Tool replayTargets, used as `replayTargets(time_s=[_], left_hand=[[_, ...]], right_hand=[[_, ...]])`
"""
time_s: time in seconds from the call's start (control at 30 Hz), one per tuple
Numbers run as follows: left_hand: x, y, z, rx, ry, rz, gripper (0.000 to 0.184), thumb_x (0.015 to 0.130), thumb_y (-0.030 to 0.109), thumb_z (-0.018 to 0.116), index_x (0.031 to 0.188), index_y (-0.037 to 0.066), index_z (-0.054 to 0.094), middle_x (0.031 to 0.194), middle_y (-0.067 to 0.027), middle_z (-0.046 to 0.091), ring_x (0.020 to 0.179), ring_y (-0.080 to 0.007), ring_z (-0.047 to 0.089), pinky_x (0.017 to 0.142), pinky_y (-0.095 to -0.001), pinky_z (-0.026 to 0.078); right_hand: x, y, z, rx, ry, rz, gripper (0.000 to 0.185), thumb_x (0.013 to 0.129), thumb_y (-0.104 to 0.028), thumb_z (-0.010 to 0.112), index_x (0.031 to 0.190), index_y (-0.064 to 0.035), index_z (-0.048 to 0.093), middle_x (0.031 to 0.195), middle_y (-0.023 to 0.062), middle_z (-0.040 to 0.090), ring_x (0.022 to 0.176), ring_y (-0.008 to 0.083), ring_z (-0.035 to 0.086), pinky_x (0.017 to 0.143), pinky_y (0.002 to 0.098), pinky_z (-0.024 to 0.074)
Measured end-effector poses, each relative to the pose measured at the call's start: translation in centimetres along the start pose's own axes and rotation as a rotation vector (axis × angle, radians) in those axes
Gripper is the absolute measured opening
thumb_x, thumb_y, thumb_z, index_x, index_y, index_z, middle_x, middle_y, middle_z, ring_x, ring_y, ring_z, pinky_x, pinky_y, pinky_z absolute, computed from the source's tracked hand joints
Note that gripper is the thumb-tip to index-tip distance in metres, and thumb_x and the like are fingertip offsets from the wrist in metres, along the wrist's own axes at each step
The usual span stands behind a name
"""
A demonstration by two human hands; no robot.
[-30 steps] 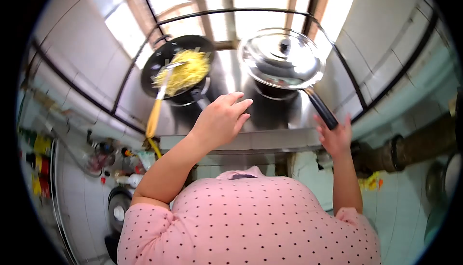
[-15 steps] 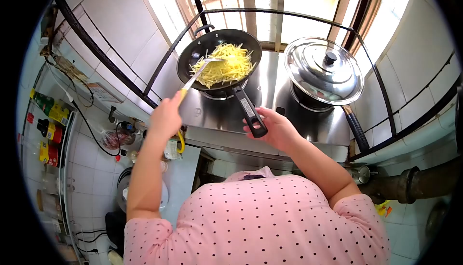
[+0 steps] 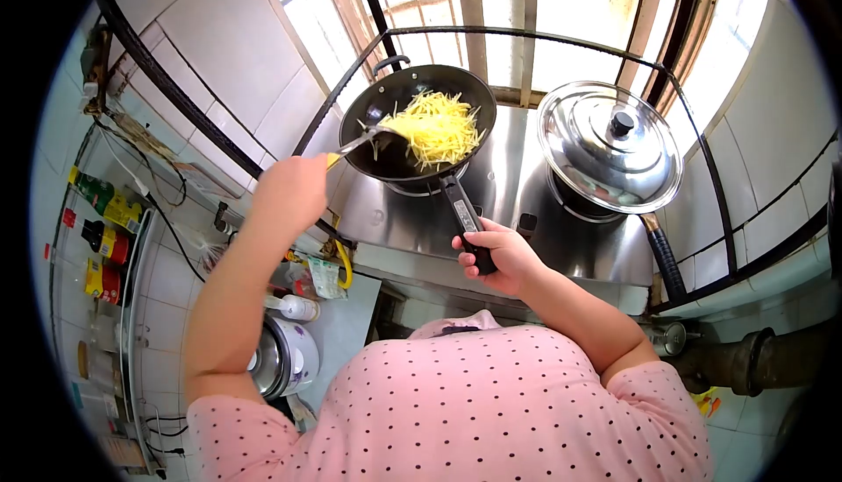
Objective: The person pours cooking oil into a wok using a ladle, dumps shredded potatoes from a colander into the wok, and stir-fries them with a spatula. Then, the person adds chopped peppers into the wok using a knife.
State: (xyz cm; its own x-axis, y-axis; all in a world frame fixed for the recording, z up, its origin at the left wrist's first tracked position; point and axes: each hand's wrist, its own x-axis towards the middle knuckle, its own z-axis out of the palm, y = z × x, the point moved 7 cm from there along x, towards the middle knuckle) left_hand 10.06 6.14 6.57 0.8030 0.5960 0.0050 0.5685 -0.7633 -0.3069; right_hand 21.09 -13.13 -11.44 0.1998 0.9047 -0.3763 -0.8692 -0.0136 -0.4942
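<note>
A black wok (image 3: 370, 107) sits on the left burner, with a heap of pale yellow shreds, likely potato, (image 3: 434, 129) toward its right side. My left hand (image 3: 294, 191) is closed around the yellow handle of a metal spatula (image 3: 360, 141). The spatula's blade is inside the wok at its left, beside the shreds. My right hand (image 3: 502, 256) grips the black wok handle (image 3: 462, 207) near its end, fingers wrapped around it.
On the right burner stands a pan with a shiny domed lid (image 3: 605, 153), its black handle (image 3: 665, 258) pointing toward me. A black metal rail (image 3: 526, 33) curves behind the stove (image 3: 513, 162). To the left are a shelf of bottles (image 3: 110, 241) and a rice cooker (image 3: 296, 355).
My left hand has drawn the spatula leftward, from over the shreds to the wok's left side. My right hand has closed on the wok handle, and the shreds sit further right in the wok.
</note>
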Motion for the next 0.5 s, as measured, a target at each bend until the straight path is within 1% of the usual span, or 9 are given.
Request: replayTargets(time_s=[0.03, 0.13, 0.27, 0.33, 0.37, 0.47, 0.5], left_hand=[[1.1, 0.6, 1.1, -0.004, 0.018, 0.007, 0.026, 0.084, 0.008, 0.054, 0.108, 0.003, 0.061, 0.08, -0.0187, 0.067, 0.08, -0.0375, 0.066, 0.07, -0.0456, 0.053], [4.2, 1.5, 5.6, -0.151, 0.054, -0.033, 0.033, 0.085, 0.011, 0.054, 0.117, 0.002, 0.056, 0.081, -0.02, 0.067, 0.082, -0.0386, 0.066, 0.072, -0.0469, 0.053], [3.7, 1.8, 8.1, -0.248, 0.079, 0.056, 0.042, 0.086, 0.013, 0.055, 0.128, 0.007, 0.052, 0.086, -0.019, 0.066, 0.083, -0.0382, 0.064, 0.072, -0.0475, 0.052], [1.5, 0.8, 6.6, -0.245, 0.048, 0.06, 0.046, 0.086, 0.013, 0.055, 0.133, 0.011, 0.05, 0.088, -0.0183, 0.065, 0.084, -0.0375, 0.064, 0.073, -0.0476, 0.052], [1.0, -0.3, 6.3, -0.218, 0.015, 0.058, 0.044, 0.087, 0.013, 0.054, 0.131, 0.015, 0.053, 0.091, -0.0166, 0.064, 0.085, -0.0367, 0.063, 0.074, -0.0476, 0.051], [-0.7, -3.5, 2.6, -0.151, 0.041, 0.03, 0.041, 0.085, 0.012, 0.056, 0.126, 0.014, 0.058, 0.09, -0.0198, 0.065, 0.085, -0.0377, 0.062, 0.075, -0.0474, 0.049], [-1.5, -4.2, 1.1, -0.194, 0.059, 0.036, 0.039, 0.085, 0.013, 0.056, 0.124, 0.014, 0.059, 0.088, -0.0191, 0.065, 0.084, -0.0376, 0.062, 0.074, -0.0471, 0.049]], right_hand=[[0.0, 0.0, -0.1, -0.008, 0.011, 0.002, 0.02, 0.093, -0.001, 0.048, 0.112, -0.0066, 0.044, 0.088, 0.0101, 0.056, 0.065, 0.0156, 0.051, 0.053, 0.0308, 0.043], [0.1, 0.0, -0.3, -0.03, 0.015, -0.008, 0.018, 0.093, -0.001, 0.048, 0.11, -0.0062, 0.046, 0.086, 0.009, 0.055, 0.065, 0.0154, 0.051, 0.054, 0.0318, 0.0441], [-0.1, -0.3, 0.0, -0.078, 0.039, -0.018, 0.017, 0.093, 0.0, 0.049, 0.108, -0.0062, 0.047, 0.085, 0.0076, 0.053, 0.065, 0.0147, 0.051, 0.054, 0.0313, 0.0444], [-0.3, -0.6, 0.0, -0.102, 0.049, -0.031, 0.016, 0.093, 0.0, 0.048, 0.108, -0.0062, 0.047, 0.085, 0.0072, 0.053, 0.065, 0.0141, 0.051, 0.053, 0.0308, 0.0443], [-0.3, -0.7, 0.0, -0.112, 0.054, -0.036, 0.016, 0.093, 0.0, 0.048, 0.108, -0.0062, 0.047, 0.086, 0.007, 0.053, 0.065, 0.0138, 0.051, 0.053, 0.0305, 0.0443], [-0.2, -0.7, 0.3, -0.144, 0.066, -0.044, 0.018, 0.093, 0.0, 0.048, 0.11, -0.0063, 0.047, 0.086, 0.0066, 0.053, 0.065, 0.0132, 0.051, 0.052, 0.0294, 0.0439], [-0.1, -0.8, 0.1, -0.138, 0.067, -0.047, 0.019, 0.093, 0.0, 0.048, 0.112, -0.0061, 0.047, 0.086, 0.0071, 0.053, 0.065, 0.0131, 0.05, 0.052, 0.0289, 0.0437]])
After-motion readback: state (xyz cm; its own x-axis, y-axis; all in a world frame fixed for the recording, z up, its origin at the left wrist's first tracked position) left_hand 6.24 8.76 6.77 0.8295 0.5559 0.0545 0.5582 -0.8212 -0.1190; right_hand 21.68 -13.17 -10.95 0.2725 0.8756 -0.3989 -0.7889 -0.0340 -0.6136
